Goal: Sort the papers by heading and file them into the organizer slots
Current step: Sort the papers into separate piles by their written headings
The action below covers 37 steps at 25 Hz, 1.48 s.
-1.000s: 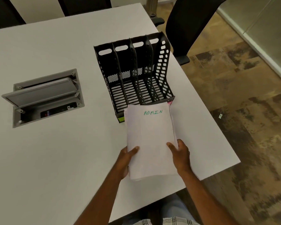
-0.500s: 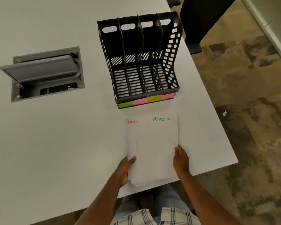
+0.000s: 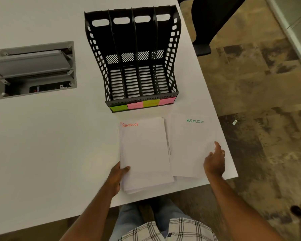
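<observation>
Head view: a white table (image 3: 42, 145) is seen from above, its near edge running just in front of the person's lap and its right edge falling away to a mottled brown floor (image 3: 250, 84). A stack of papers (image 3: 146, 153) headed FINANCE in red lies close to the near edge, and its lower left corner is gripped by the left hand (image 3: 117, 176), thumb on top and fingers curled beneath. Just beside it on the right, slightly overlapped by the stack, a single sheet (image 3: 191, 145) headed ADMIN in green is laid flat near the table's right corner; its right edge is touched by the right hand (image 3: 214, 162), whose fingers are loosely bent, though whether the sheet is pinched cannot be told. A black four-slot organizer (image 3: 137, 49) stands upright beyond the papers, apart from them, with a strip of bare table between; all four slots are seen empty, and green, pink, yellow and pink labels (image 3: 141, 104) are stuck along its front lip. To the left, well apart, a grey cable hatch (image 3: 35, 70) is set into the table with its lid raised. A dark chair (image 3: 207, 23) is placed at the far right corner.
</observation>
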Tool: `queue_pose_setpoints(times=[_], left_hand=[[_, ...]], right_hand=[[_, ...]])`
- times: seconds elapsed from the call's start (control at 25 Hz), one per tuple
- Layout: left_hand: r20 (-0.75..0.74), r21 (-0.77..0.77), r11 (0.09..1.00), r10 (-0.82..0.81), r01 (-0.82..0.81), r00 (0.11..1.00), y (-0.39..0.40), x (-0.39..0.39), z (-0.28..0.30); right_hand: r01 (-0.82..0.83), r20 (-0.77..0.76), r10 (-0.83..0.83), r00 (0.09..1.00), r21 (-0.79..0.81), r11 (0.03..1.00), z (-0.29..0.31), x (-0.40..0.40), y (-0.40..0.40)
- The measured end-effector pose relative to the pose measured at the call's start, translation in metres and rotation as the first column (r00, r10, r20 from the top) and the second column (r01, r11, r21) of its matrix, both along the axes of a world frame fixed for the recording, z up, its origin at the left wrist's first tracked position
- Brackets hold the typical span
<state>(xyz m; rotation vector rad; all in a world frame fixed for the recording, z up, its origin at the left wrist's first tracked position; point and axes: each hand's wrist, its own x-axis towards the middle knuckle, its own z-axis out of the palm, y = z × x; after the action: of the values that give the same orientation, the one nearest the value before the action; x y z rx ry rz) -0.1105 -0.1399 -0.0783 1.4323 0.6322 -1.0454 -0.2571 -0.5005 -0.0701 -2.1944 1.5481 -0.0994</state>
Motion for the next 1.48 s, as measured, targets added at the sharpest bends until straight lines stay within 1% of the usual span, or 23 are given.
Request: queue_pose_setpoints(times=[0.08,0.12,0.16,0.2,0.24,0.28,0.32,0.36,0.4,0.48,0.52,0.6,0.64,0.68,0.72,0.8,0.84,0.96,1.08,1.2,1.32,1.4,1.48], left_hand=[[0.023,0.017,1.0,0.016,-0.017,1.0,-0.002,-0.003,0.0],[0.031,0.032,0.999,0.022,-0.023,0.999,-0.004,-0.004,0.001],[0.036,0.047,0.999,0.025,-0.027,0.999,-0.004,-0.005,0.0],[0.041,0.065,0.997,0.026,-0.029,0.999,-0.005,-0.006,0.0],[0.046,0.072,0.997,0.026,-0.03,0.999,-0.005,-0.007,0.0],[0.051,0.079,0.996,0.031,-0.035,0.998,-0.006,-0.008,0.001],[0.054,0.078,0.996,0.034,-0.039,0.998,-0.005,-0.009,0.002],[0.054,0.081,0.996,0.038,-0.042,0.998,-0.006,-0.01,0.003],[0.056,0.082,0.995,0.044,-0.049,0.997,-0.007,-0.01,0.006],[0.066,0.092,0.994,0.059,-0.065,0.996,-0.008,-0.008,0.012],[0.067,0.095,0.992,0.072,-0.078,0.995,-0.007,-0.008,0.015],[0.059,0.087,0.99,0.109,-0.114,0.992,-0.005,-0.007,0.019],[0.052,0.074,0.988,0.135,-0.139,0.989,-0.003,-0.007,0.022],[0.042,0.073,0.984,0.158,-0.16,0.987,-0.002,-0.007,0.024],[0.033,0.074,0.981,0.177,-0.179,0.984,0.001,-0.007,0.027],[0.017,0.079,0.976,0.202,-0.203,0.979,0.008,-0.007,0.032],[0.016,0.062,0.974,0.216,-0.216,0.976,0.013,-0.007,0.035],[0.006,-0.021,0.968,0.25,-0.249,0.968,0.031,-0.006,0.043],[-0.026,-0.057,0.961,0.269,-0.27,0.963,0.052,-0.004,0.049],[-0.074,-0.073,0.957,0.274,-0.279,0.959,0.07,0.002,0.054],[-0.095,-0.073,0.961,0.259,-0.267,0.961,0.094,0.014,0.056],[-0.074,-0.067,0.964,0.253,-0.258,0.965,0.11,0.022,0.055],[-0.031,-0.031,0.969,0.245,-0.246,0.969,0.127,0.03,0.052]], right_hand=[[-0.067,-0.098,0.057,0.994,-0.107,0.992,-0.001,0.001,-0.007],[-0.112,-0.113,0.097,0.989,-0.139,0.984,0.0,0.005,-0.005],[-0.19,-0.105,0.177,0.979,-0.133,0.973,-0.001,0.009,-0.001],[-0.31,-0.095,0.301,0.949,-0.096,0.946,-0.003,0.012,0.007],[-0.455,-0.099,0.449,0.888,-0.042,0.89,-0.007,0.013,0.017],[-0.585,-0.12,0.583,0.804,0.013,0.811,-0.013,0.013,0.027],[-0.669,-0.153,0.67,0.727,0.063,0.74,-0.019,0.013,0.033],[-0.701,-0.185,0.704,0.686,0.095,0.707,-0.023,0.013,0.036],[-0.694,-0.204,0.697,0.687,0.101,0.713,-0.025,0.015,0.036],[-0.622,-0.177,0.625,0.76,0.077,0.779,-0.02,0.022,0.038],[-0.578,-0.125,0.581,0.804,0.067,0.813,-0.015,0.026,0.041],[-0.511,0.084,0.505,0.859,0.111,0.852,-0.001,0.038,0.054],[-0.485,0.201,0.45,0.87,0.187,0.854,0.008,0.046,0.065],[-0.449,0.282,0.372,0.884,0.301,0.841,0.019,0.055,0.077],[-0.396,0.319,0.271,0.908,0.444,0.804,0.029,0.063,0.089],[-0.274,0.301,0.077,0.951,0.693,0.667,0.041,0.078,0.11],[-0.261,0.286,0.063,0.956,0.738,0.622,0.044,0.083,0.12],[-0.341,0.214,0.269,0.939,0.675,0.655,0.042,0.093,0.139],[-0.368,0.159,0.355,0.921,0.657,0.658,0.045,0.102,0.154],[-0.402,0.174,0.379,0.909,0.608,0.685,0.04,0.104,0.171],[-0.389,0.227,0.318,0.92,0.609,0.691,0.032,0.102,0.2],[-0.401,0.251,0.313,0.916,0.599,0.693,0.028,0.101,0.218],[-0.398,0.245,0.314,0.917,0.56,0.727,0.02,0.1,0.237]])
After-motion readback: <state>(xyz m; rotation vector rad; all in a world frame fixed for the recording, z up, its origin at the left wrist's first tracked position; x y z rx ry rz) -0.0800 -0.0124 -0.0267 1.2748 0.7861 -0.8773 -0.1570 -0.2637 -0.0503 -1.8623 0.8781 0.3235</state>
